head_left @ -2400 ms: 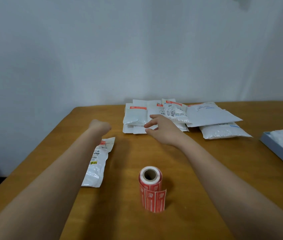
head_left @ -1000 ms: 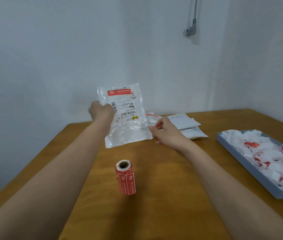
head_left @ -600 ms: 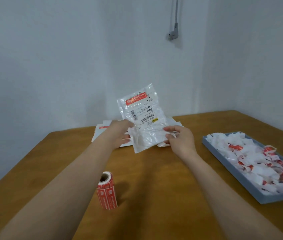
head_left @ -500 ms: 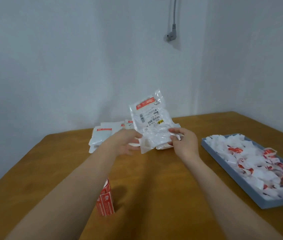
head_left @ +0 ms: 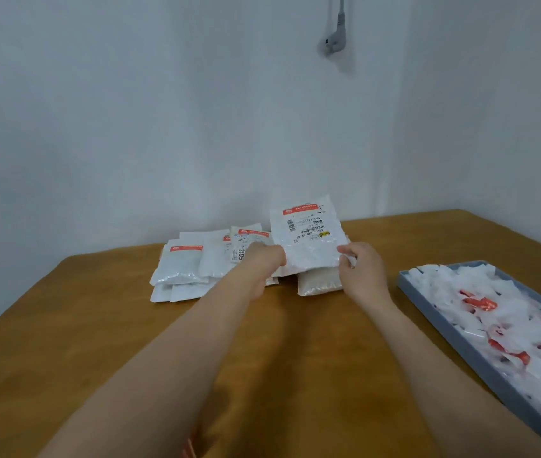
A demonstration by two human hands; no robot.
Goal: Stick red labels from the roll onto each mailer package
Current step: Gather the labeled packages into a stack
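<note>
White mailer [head_left: 307,239] w/ red strip (barcode, text prob. unreadable), both hands' grip.

1. Your widest open run is the bare brown wooden tabletop [head_left: 74,332] from 7 to 10 o'clock.
2. At 12 o'clock, the pile of white plastic mailer packages [head_left: 193,262] blocks the far edge.
3. At 3 o'clock, the grey-blue tray of crumpled white and red backing scraps [head_left: 454,335] walls that side.

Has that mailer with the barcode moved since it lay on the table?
Yes. Both hands, left and right, now hold the mailer up over the pile of mailers, farther back and right.
</note>
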